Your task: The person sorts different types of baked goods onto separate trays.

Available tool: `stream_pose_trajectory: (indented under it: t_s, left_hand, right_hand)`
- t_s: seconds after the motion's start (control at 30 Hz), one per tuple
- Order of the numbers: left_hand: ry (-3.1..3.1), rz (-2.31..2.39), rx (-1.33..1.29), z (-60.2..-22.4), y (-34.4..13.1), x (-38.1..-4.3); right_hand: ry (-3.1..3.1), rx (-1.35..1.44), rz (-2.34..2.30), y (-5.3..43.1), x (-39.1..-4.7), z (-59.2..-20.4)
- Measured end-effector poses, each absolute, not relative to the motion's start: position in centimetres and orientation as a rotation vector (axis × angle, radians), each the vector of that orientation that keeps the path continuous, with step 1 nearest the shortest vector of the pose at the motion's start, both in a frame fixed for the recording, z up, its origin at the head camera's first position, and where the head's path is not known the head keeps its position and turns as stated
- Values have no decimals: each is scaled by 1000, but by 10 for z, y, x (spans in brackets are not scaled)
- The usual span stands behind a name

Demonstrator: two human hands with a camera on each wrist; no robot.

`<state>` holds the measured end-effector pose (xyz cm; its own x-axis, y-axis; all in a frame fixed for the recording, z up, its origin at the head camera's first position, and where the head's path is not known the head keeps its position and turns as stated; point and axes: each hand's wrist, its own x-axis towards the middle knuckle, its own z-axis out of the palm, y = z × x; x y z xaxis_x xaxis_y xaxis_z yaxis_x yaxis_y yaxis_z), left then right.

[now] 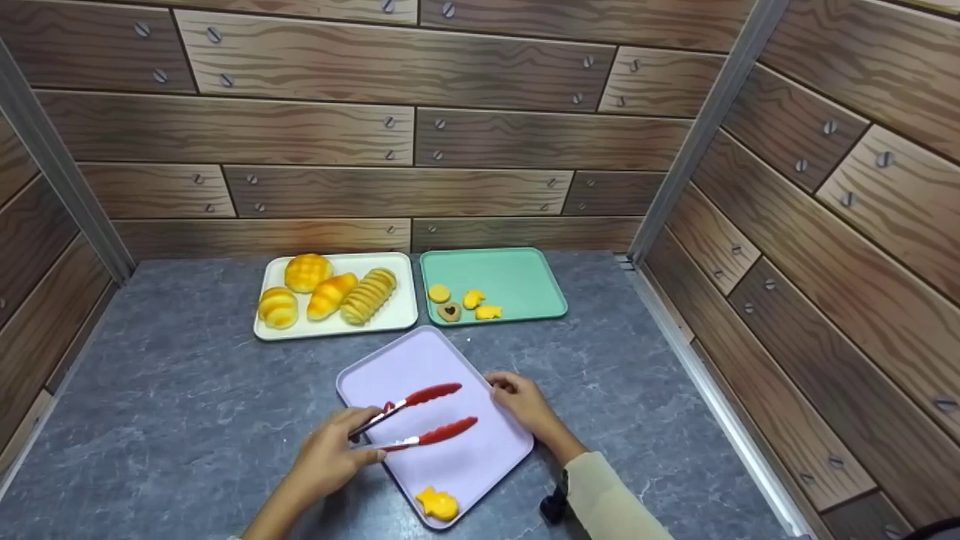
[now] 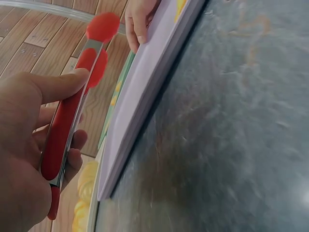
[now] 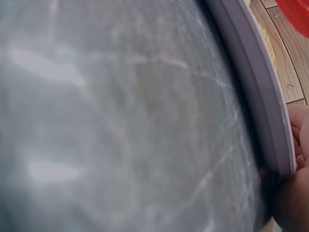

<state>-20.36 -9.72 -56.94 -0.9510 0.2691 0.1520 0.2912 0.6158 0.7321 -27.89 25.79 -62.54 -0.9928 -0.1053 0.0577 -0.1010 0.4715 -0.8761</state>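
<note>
My left hand (image 1: 334,454) grips a pair of red-tipped tongs (image 2: 72,111) by the handles, thumb on one arm and fingers round the other. The tongs' red tips (image 1: 448,430) are spread apart above the lilac tray (image 1: 420,360), pointing right. At the tray's right edge, my right hand (image 1: 529,409) holds the rim between thumb and curled fingers; part of this grip is hidden in the right wrist view. A yellow fish-shaped piece (image 1: 437,504) lies in the tray's near corner. The tray sits turned at an angle.
Behind, on the left, a white tray (image 1: 330,332) bears several bread rolls (image 1: 369,295). Beside it a green tray (image 1: 517,281) carries small biscuits (image 1: 448,312) and yellow pieces along its left and front. Wood-patterned walls (image 1: 300,135) enclose the grey tabletop (image 1: 187,405).
</note>
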Motion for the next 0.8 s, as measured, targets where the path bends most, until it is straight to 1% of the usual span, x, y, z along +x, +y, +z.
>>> stream_pose_trajectory:
  t_s: [0.37, 0.6, 0.8]
  left_hand:
    - [-2874, -1234, -602, -565, -120, -181]
    - [-3007, -1296, -643, -558, -131, -172]
    - [-3038, -1241, -778, -555, -141, -168]
  right_hand:
    - [2702, -202, -1585, 258, -279, -624]
    - [2669, -182, -1608, 258, -279, -623]
    - [2667, -174, -1589, 259, -279, -624]
